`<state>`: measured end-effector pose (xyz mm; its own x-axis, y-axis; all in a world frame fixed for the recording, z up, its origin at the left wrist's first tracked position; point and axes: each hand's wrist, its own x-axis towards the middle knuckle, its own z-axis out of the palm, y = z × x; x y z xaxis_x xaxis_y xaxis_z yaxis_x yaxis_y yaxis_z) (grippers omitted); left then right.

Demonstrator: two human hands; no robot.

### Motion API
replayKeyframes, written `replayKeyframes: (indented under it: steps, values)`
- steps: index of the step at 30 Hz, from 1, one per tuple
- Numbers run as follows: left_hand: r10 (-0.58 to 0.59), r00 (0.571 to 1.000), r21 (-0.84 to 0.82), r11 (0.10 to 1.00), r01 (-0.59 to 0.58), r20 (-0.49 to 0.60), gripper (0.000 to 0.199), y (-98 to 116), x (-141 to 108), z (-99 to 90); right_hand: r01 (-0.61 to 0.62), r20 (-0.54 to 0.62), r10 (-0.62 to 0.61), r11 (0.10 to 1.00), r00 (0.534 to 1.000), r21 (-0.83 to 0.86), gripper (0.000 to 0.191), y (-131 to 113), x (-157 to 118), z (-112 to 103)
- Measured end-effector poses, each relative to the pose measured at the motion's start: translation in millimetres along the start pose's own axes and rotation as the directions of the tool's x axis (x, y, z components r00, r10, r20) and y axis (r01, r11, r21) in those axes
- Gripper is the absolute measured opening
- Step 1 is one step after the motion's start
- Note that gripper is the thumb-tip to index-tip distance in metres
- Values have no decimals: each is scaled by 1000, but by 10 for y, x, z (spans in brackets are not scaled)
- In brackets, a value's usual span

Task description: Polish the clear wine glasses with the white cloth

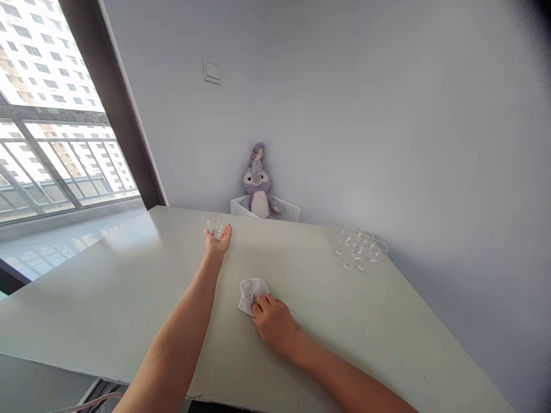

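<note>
At the far side of the table, my left hand [218, 241] is stretched out, its fingers spread and palm partly turned up. A clear glass [214, 222] stands right at those fingers; whether they touch it I cannot tell. Nearer to me, my right hand [276, 322] is closed over a folded white cloth [253, 288] and presses it on the tabletop. Part of the cloth is hidden under the palm and shows again past the wrist side.
On the right of the pale table [327, 321], several clear glasses [358, 250] are grouped near the wall. A plush rabbit [258, 186] sits in a white perforated basket [289, 211] at the far edge. A window [55, 126] lies to the left.
</note>
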<state>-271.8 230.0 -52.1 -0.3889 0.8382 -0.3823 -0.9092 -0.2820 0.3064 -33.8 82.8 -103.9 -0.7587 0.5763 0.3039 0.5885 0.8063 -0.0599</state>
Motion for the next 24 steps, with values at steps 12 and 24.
replayKeyframes:
  steps: [12,24]
  values:
    - [-92,985,155,986,69,145,25,-458,-444,94,-256,-94,856,254,509,933,26,710,-59,-231]
    - [-33,865,538,795,-280,500,41,-1463,-1372,-402,65,-53,770,15,636,998,32,699,-45,-451]
